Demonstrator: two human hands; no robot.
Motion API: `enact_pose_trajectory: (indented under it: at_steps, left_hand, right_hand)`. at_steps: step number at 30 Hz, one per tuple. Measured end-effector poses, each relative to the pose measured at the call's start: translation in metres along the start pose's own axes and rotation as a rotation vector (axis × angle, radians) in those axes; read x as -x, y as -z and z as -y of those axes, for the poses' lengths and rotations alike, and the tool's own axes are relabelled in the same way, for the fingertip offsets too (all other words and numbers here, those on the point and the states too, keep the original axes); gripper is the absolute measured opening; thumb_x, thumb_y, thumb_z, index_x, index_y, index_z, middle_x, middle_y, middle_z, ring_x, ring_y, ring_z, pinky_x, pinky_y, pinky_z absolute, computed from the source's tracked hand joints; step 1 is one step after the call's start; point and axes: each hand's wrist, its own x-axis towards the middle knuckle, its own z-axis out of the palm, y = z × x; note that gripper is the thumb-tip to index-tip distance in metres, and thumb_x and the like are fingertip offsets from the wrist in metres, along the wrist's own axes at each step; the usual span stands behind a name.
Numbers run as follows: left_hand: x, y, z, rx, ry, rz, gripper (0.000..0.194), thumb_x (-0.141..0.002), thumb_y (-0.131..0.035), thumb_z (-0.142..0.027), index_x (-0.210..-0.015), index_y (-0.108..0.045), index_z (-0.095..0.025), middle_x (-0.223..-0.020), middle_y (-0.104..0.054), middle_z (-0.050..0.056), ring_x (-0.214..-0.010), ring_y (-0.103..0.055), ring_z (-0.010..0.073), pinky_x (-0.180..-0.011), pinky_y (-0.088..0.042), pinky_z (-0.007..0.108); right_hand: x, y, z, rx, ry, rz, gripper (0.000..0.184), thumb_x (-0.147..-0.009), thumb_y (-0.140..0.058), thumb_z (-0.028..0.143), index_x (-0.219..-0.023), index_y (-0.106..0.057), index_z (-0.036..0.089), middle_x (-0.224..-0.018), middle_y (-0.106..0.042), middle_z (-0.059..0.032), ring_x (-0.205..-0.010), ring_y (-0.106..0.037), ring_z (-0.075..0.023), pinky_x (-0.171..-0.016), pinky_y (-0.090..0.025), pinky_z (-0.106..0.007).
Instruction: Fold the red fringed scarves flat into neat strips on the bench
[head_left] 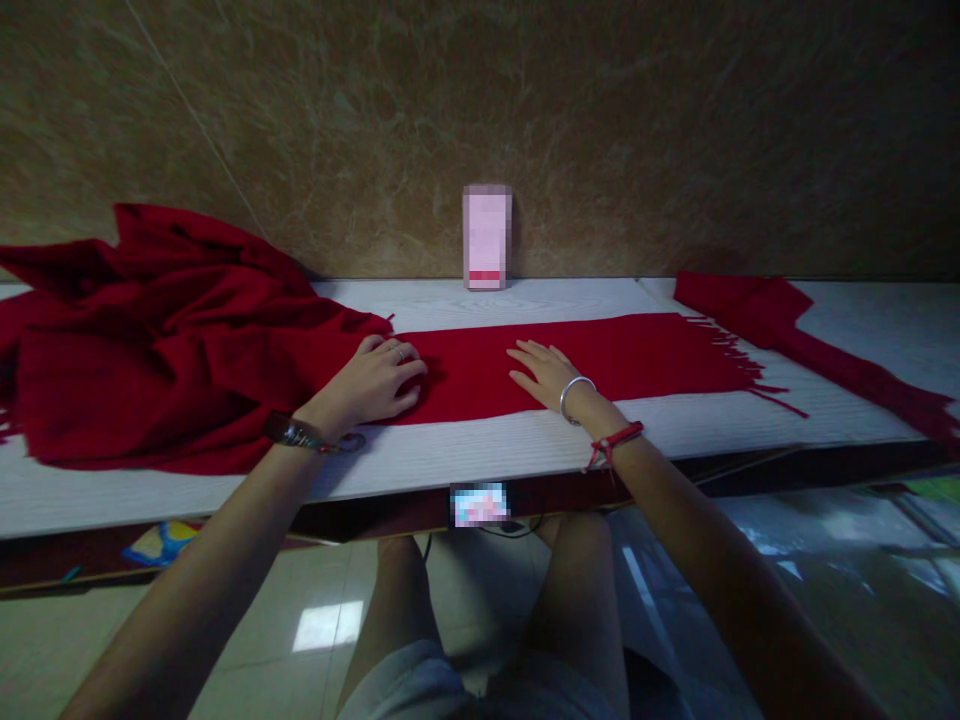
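A red fringed scarf (637, 355) lies lengthwise along a white wood-grain tabletop (420, 462). Its right part is spread flat, with the fringe at the right end; to the left it meets a bunched heap of red cloth (165, 360). My left hand (379, 380) rests on the cloth where the heap meets the flat strip, its fingers bent but apart. Flat on the strip, to the right, lies my right hand (546, 374) with its fingers spread. Neither hand grips the fabric. Whether the heap and the strip are one piece, I cannot tell.
A second red fringed piece (817, 345) lies slantwise at the table's right. Against the brown marbled wall (480, 110) stands a small blurred pink-and-white box-like object (487, 235). A blurred lit screen (480, 505) sits below the table's front edge, above my knees.
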Motion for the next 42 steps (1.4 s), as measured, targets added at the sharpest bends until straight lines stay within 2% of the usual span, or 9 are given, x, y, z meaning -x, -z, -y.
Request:
enact_pose_trajectory:
  at_steps: [4, 9, 15, 19, 21, 24, 30, 36, 42]
  left_hand:
    - [-0.006, -0.003, -0.018, 0.19, -0.092, 0.148, 0.05, -0.087, -0.039, -0.043, -0.133, -0.044, -0.024, -0.145, -0.038, 0.008, -0.131, -0.033, 0.0278, -0.106, -0.024, 0.048]
    - [-0.002, -0.008, -0.026, 0.225, 0.041, 0.379, 0.058, -0.09, -0.031, -0.053, -0.142, -0.028, -0.028, -0.153, -0.021, 0.006, -0.139, -0.013, 0.0341, -0.105, -0.015, 0.062]
    - [-0.008, 0.004, -0.02, 0.199, -0.094, 0.2, 0.041, -0.092, -0.033, -0.036, -0.115, -0.059, -0.014, -0.133, -0.051, 0.012, -0.125, -0.043, 0.0225, -0.106, -0.032, 0.037]
    - [-0.036, 0.009, -0.03, 0.136, -0.1, 0.194, 0.039, -0.093, -0.032, -0.034, -0.095, -0.064, -0.012, -0.106, -0.064, 0.013, -0.096, -0.06, 0.0212, -0.084, -0.049, 0.033]
    - [-0.05, 0.004, -0.036, 0.089, -0.029, 0.157, 0.04, -0.093, -0.031, -0.034, -0.096, -0.064, -0.011, -0.101, -0.065, 0.013, -0.09, -0.062, 0.0219, -0.077, -0.05, 0.033]
    - [-0.061, -0.011, -0.044, 0.085, 0.077, 0.086, 0.038, -0.093, -0.033, -0.03, -0.116, -0.057, -0.012, -0.123, -0.057, 0.014, -0.112, -0.054, 0.0235, -0.091, -0.045, 0.035]
    - [-0.055, -0.024, -0.046, 0.18, 0.246, 0.25, 0.055, -0.094, -0.027, -0.047, -0.144, -0.027, -0.024, -0.153, -0.02, 0.007, -0.139, -0.015, 0.0315, -0.108, -0.019, 0.056]
    - [-0.054, -0.019, -0.045, 0.207, 0.334, 0.303, 0.064, -0.09, -0.029, -0.057, -0.145, -0.022, -0.026, -0.154, -0.014, 0.007, -0.139, -0.01, 0.0369, -0.107, -0.015, 0.061]
    - [-0.05, -0.018, -0.048, 0.201, 0.416, 0.206, 0.053, -0.094, -0.024, -0.043, -0.143, -0.031, -0.024, -0.152, -0.022, 0.008, -0.138, -0.018, 0.0343, -0.107, -0.021, 0.06]
  right_hand:
    - [0.003, 0.004, 0.002, -0.007, 0.093, -0.092, 0.043, -0.089, -0.042, 0.028, -0.13, -0.051, 0.018, -0.142, -0.044, -0.0077, -0.133, -0.036, -0.0198, -0.113, -0.02, -0.046]
    - [0.006, 0.003, 0.005, 0.026, 0.156, 0.084, 0.047, -0.09, -0.041, 0.031, -0.137, -0.042, 0.022, -0.147, -0.035, -0.0055, -0.136, -0.03, -0.0202, -0.111, -0.023, -0.046]
    - [0.007, 0.002, 0.005, 0.015, 0.166, 0.075, 0.044, -0.091, -0.042, 0.034, -0.135, -0.045, 0.027, -0.147, -0.034, -0.0037, -0.136, -0.029, -0.0195, -0.111, -0.022, -0.046]
    - [0.008, 0.003, 0.004, -0.016, 0.199, 0.056, 0.04, -0.09, -0.043, 0.03, -0.129, -0.052, 0.026, -0.145, -0.039, -0.0048, -0.135, -0.032, -0.0187, -0.111, -0.022, -0.045]
    - [0.007, 0.002, 0.002, -0.021, 0.211, 0.051, 0.038, -0.09, -0.042, 0.029, -0.127, -0.054, 0.027, -0.143, -0.042, -0.0045, -0.134, -0.034, -0.0182, -0.111, -0.023, -0.045]
    - [0.005, 0.001, -0.001, -0.035, 0.211, 0.043, 0.039, -0.09, -0.042, 0.029, -0.127, -0.054, 0.027, -0.141, -0.045, -0.0045, -0.132, -0.037, -0.0179, -0.11, -0.025, -0.046]
    - [0.005, -0.001, -0.002, 0.024, -0.023, 0.024, 0.047, -0.092, -0.035, 0.031, -0.138, -0.042, 0.022, -0.147, -0.036, -0.0061, -0.136, -0.03, -0.0208, -0.111, -0.023, -0.048]
    - [0.011, 0.004, -0.008, 0.055, -0.275, 0.055, 0.049, -0.092, -0.03, 0.029, -0.14, -0.037, 0.026, -0.15, -0.029, -0.0045, -0.137, -0.026, -0.0263, -0.108, -0.022, -0.058]
    - [0.011, 0.003, -0.02, 0.054, -0.343, -0.141, 0.048, -0.086, -0.035, 0.021, -0.133, -0.047, 0.021, -0.145, -0.039, -0.0098, -0.134, -0.033, -0.028, -0.105, -0.023, -0.062]
